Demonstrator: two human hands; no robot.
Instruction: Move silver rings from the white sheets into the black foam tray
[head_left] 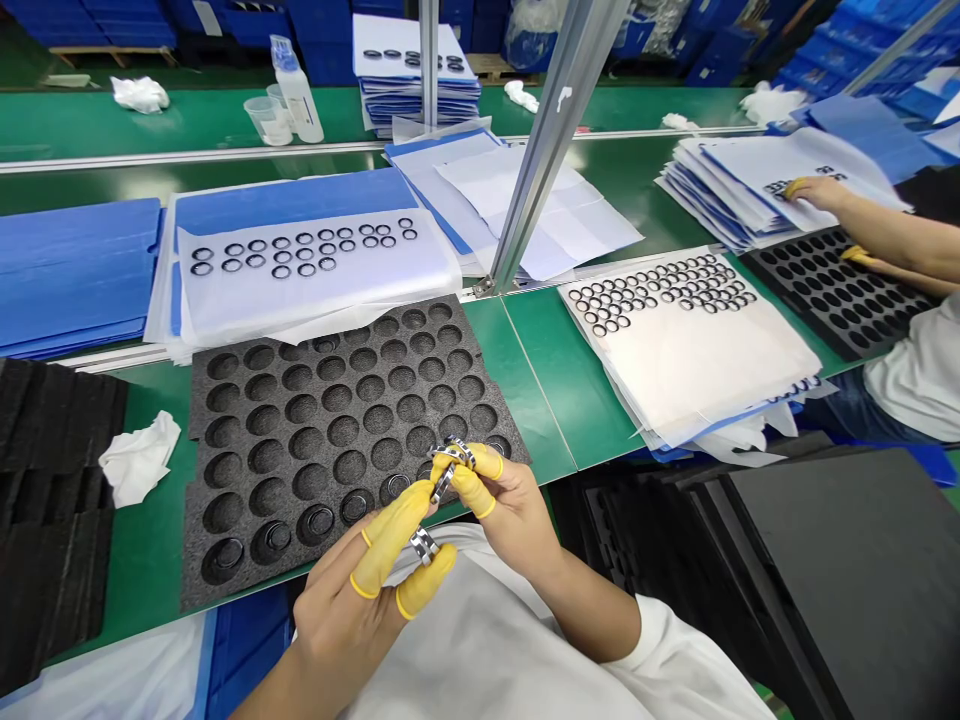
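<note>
Yellow finger cots cover fingertips on both of my hands. My left hand [360,580] is closed on a shiny black-and-silver ring [424,546], between thumb and fingers. My right hand [514,505] pinches several similar rings [454,453], bunched at its fingertips. Its fingers meet those of my left hand, so part of the rings is hidden. Both hands are over the front edge of a dark grey foam tray [354,408] with round pockets. Along the tray's near row, rings [320,520] sit in the pockets.
Behind the tray, a white sheet [322,300] bears rows of black rings. A crumpled tissue [142,458] lies left, beside stacked black foam [52,520]. A metal post [551,140] rises behind. At right are another ring-covered sheet [697,365] and a co-worker's hands [821,195] in yellow finger cots.
</note>
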